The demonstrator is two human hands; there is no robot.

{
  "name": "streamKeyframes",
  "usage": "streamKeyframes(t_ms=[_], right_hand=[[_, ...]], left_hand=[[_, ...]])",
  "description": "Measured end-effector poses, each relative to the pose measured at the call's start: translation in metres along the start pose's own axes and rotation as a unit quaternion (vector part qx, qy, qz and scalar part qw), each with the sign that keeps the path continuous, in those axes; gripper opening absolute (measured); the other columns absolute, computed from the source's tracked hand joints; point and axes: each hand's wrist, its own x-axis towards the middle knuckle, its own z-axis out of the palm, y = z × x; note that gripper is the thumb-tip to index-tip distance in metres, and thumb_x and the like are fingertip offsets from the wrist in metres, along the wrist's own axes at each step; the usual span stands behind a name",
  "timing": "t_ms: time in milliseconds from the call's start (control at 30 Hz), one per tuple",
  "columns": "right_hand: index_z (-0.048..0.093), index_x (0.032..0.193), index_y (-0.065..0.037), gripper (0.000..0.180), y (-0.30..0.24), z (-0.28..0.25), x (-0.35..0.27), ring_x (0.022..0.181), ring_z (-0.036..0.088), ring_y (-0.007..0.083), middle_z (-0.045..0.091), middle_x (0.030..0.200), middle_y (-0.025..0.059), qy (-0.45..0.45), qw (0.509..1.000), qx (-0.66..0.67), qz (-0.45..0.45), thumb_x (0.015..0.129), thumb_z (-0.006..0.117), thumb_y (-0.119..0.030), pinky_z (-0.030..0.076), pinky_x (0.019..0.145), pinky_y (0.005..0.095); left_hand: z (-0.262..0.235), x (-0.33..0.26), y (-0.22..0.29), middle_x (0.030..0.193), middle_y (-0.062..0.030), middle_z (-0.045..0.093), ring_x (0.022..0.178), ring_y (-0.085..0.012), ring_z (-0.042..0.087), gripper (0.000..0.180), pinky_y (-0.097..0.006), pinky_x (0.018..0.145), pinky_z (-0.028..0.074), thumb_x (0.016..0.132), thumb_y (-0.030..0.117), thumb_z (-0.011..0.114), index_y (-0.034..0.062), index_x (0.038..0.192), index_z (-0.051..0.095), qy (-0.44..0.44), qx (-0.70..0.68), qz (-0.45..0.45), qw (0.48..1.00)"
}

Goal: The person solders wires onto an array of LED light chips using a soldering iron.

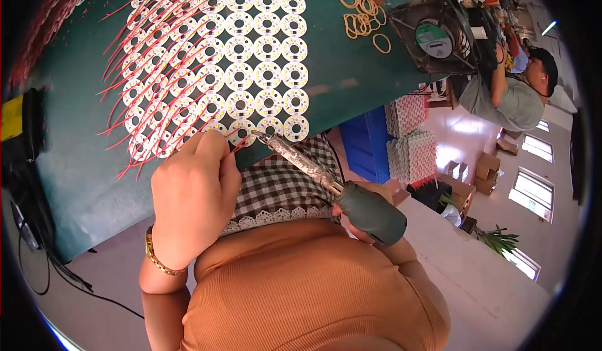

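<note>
the left hand (194, 194) is curled into a loose fist at the near edge of the green surface (351, 69), its fingertips pinching a thin red wire (237, 145) against the round white led board (241, 131) in the nearest row. the right hand (364, 225) is mostly hidden behind the dark green handle of a soldering iron (338, 191), which it grips closed; the iron's foil-wrapped shaft slants up and left, and its tip sits just beside that same board, between it and the next board to the right. the board belongs to a grid of matching round boards (251, 50) laid in touching rows, with red wires (144, 81) fanning out over the left half of the grid. a scatter of yellow rubber bands (364, 15) lies near the far right part of the surface, beside a square black fan (434, 37). another person in a grey shirt (508, 100) sits well apart at the right.
</note>
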Motion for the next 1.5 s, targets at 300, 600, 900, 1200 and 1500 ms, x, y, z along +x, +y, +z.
streamKeyframes(t_ms=[300, 600, 900, 1200, 1500], right_hand=[[0.067, 0.087, -0.01, 0.03, 0.019, 0.015, -0.003, 0.063, 0.063, 0.0283, 0.065, 0.071, 0.0057, 0.059, 0.997, -0.031, -0.042, 0.062, 0.081, -0.019, 0.051, 0.059, 0.0367], [0.063, 0.093, -0.007, 0.034, 0.021, 0.015, -0.004, 0.065, 0.068, 0.026, 0.067, 0.073, 0.0072, 0.036, 0.977, 0.189, 0.087, 0.068, 0.081, -0.021, 0.052, 0.059, 0.0337], [0.057, 0.062, -0.009, 0.038, 0.015, 0.009, 0.013, 0.046, 0.055, 0.0222, 0.061, 0.059, 0.0042, 0.107, 0.974, 0.009, -0.198, 0.092, 0.061, -0.032, 0.046, 0.049, 0.0391], [0.07, 0.088, -0.008, 0.021, -0.011, -0.003, 0.001, 0.067, 0.067, 0.0251, 0.066, 0.073, 0.0082, -0.005, 1.0, -0.005, 0.005, 0.072, 0.077, -0.02, 0.052, 0.063, 0.033], [0.071, 0.087, -0.008, 0.02, -0.017, 0.003, 0.002, 0.069, 0.067, 0.0249, 0.067, 0.075, 0.011, 0.036, 0.964, 0.14, 0.226, 0.08, 0.071, -0.027, 0.053, 0.065, 0.0323]], left_hand=[[0.004, 0.0, -0.001, 0.071, -0.0143, 0.055, 0.052, -0.03, 0.053, 0.01, -0.039, 0.048, 0.039, 0.08, -0.002, 0.061, 0.0017, 0.081, 0.052, 0.008, 0.015, 0.008, 1.0], [0.001, 0.002, 0.0, 0.07, -0.0144, 0.055, 0.054, -0.0324, 0.053, 0.011, -0.04, 0.05, 0.04, 0.08, -0.002, 0.061, 0.002, 0.079, 0.051, -0.006, 0.03, 0.0, 1.0], [0.003, 0.002, 0.001, 0.071, -0.0144, 0.057, 0.056, -0.0333, 0.054, 0.011, -0.041, 0.05, 0.04, 0.08, -0.001, 0.061, 0.0021, 0.08, 0.05, -0.005, 0.036, -0.002, 0.999], [0.002, 0.003, -0.001, 0.068, -0.0117, 0.056, 0.054, -0.0317, 0.057, 0.012, -0.042, 0.048, 0.043, 0.081, 0.003, 0.062, 0.0045, 0.081, 0.051, -0.009, 0.052, 0.013, 0.999], [0.002, 0.002, -0.001, 0.069, -0.0111, 0.056, 0.056, -0.0307, 0.057, 0.012, -0.041, 0.048, 0.043, 0.08, 0.002, 0.063, 0.0049, 0.081, 0.051, -0.009, 0.042, 0.007, 0.999]])
